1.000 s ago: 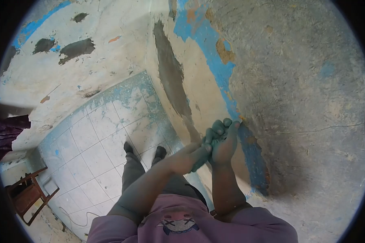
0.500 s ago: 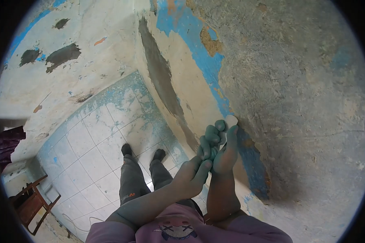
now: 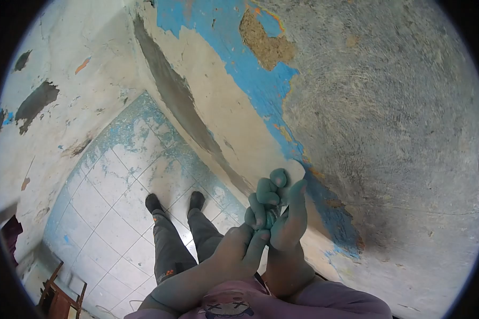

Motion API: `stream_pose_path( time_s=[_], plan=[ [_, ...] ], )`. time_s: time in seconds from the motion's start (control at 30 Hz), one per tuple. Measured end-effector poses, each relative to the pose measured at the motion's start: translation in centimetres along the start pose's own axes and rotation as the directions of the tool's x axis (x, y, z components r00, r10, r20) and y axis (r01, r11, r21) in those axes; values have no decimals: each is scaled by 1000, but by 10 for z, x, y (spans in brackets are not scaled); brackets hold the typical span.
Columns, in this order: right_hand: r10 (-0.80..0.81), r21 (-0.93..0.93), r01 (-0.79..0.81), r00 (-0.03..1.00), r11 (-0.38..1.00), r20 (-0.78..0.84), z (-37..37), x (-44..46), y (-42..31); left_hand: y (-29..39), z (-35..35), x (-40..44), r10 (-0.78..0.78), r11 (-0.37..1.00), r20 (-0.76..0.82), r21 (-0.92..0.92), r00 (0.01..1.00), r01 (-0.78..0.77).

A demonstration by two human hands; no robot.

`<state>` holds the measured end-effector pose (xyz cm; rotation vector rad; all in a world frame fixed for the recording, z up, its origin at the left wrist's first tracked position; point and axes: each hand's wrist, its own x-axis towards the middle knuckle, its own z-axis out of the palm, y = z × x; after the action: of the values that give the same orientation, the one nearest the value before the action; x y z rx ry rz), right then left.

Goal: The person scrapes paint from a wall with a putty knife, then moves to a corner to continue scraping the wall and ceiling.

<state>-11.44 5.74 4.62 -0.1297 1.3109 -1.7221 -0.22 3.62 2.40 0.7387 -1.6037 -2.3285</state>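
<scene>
My right hand [image 3: 288, 223] is turned palm toward me, its fingers curled and its thumb pointing up. Between the thumb and fingers it holds a flat, whitish, round-ended piece [image 3: 295, 171], whose lower part the fingers hide. My left hand [image 3: 238, 247] presses up against the right hand's lower fingers, thumb and fingertips pinched together. Something pale green and shiny [image 3: 272, 217] shows in the right palm beside that pinch; I cannot make out what it is. Both hands are before the wall with peeling paint [image 3: 261, 85].
Rough grey plaster [image 3: 388, 133] covers the wall's right side. Another patched wall [image 3: 85, 58] meets it at a corner. Below are a tiled floor [image 3: 112, 212] and my feet [image 3: 153, 203]. A wooden chair [image 3: 61, 297] and dark cloth [image 3: 11, 234] stand at lower left.
The view has shifted, so walls and floor sit further left. Both hands appear slightly lower and to the left, still together, and more of the whitish piece shows.
</scene>
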Motion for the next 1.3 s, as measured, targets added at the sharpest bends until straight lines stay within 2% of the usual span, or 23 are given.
stream_pose_path(
  time_s=[0.13,0.2,0.23,0.3,0.33,0.47,0.57,0.63,0.7,0.8,0.87,0.93,1.03,1.1,1.17,1.23,1.3],
  plan=[
    [-20,83,23,999,996,-45,7,2,8,2,-18,3,-66,996,138,-55,988,75],
    [-19,68,22,999,997,-45,5,1,8,8,-17,1,101,983,28,152,994,-105],
    [-18,47,20,999,999,-49,4,-1,6,8,-15,0,101,982,28,157,995,-104],
    [-9,24,10,999,1000,-39,3,-2,2,0,-7,0,-8,1000,69,1,998,8],
    [4,-7,-4,1000,1000,-30,3,-3,-1,-6,-3,-2,56,998,54,-31,997,-54],
    [4,10,-4,999,1000,-38,6,-1,-1,-6,-6,0,-7,1000,83,5,997,7],
    [-10,123,14,999,992,-33,1,-2,5,-10,-5,0,-28,999,77,18,997,26],
    [12,46,-11,999,999,-35,-1,-3,4,-20,-1,-1,-40,998,116,-36,992,44],
    [18,49,-17,1000,999,-25,0,-2,1,-17,-1,0,-25,998,123,-57,992,32],
    [24,74,-22,999,997,-32,-2,-2,3,-16,-1,-1,-92,994,114,-51,989,98],
    [11,101,-8,999,995,-35,-5,-4,4,-19,3,-1,-27,999,85,49,996,23],
    [22,133,-33,996,991,84,-14,-7,3,-18,5,-3,-20,999,79,37,997,17],
    [44,147,-58,994,987,98,-7,-1,-3,-25,12,-3,52,998,25,29,998,-53],
    [14,151,-33,992,988,124,0,8,-5,-13,8,3,-6,994,-63,-108,998,-1],
    [-19,166,-8,988,986,156,7,11,-4,-3,-3,5,17,998,-66,-54,998,-20],
    [-101,124,87,989,988,111,9,7,2,12,-16,1,-56,998,-17,-14,998,55],
    [-123,160,111,990,981,70,6,-3,11,6,-29,-8,-95,995,22,27,995,94]
  ],
)
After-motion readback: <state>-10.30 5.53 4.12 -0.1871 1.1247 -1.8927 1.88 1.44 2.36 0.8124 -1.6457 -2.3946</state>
